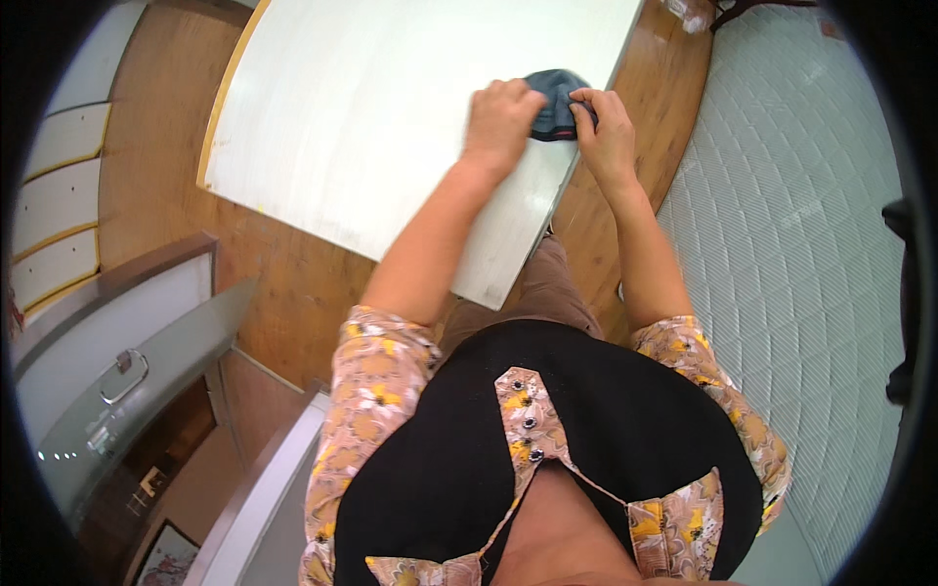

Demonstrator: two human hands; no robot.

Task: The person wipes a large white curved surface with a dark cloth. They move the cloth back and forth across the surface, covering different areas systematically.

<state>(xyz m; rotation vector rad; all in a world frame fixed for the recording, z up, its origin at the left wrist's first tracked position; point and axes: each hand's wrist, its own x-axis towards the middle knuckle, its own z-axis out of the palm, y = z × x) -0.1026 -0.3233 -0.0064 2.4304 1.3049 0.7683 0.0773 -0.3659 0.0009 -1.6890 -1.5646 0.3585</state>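
A small grey-blue cloth item [551,110] with dark edging and a bit of red at its near rim lies on the white tabletop [352,124], close to the right edge. It is bunched or folded, so I cannot tell what kind of article it is. My left hand [502,121] is at its left side, fingers curled and thumb over the cloth, slightly blurred. On the opposite side, my right hand [608,132] pinches the cloth between thumb and fingers. Its wrist is just past the table edge.
To the right is a pale quilted mattress [784,190], across a strip of wooden floor [652,110]. White drawer fronts [58,198] stand at far left. A glass door [168,366] with a metal handle [124,377] is at lower left. The table's near corner points toward my legs.
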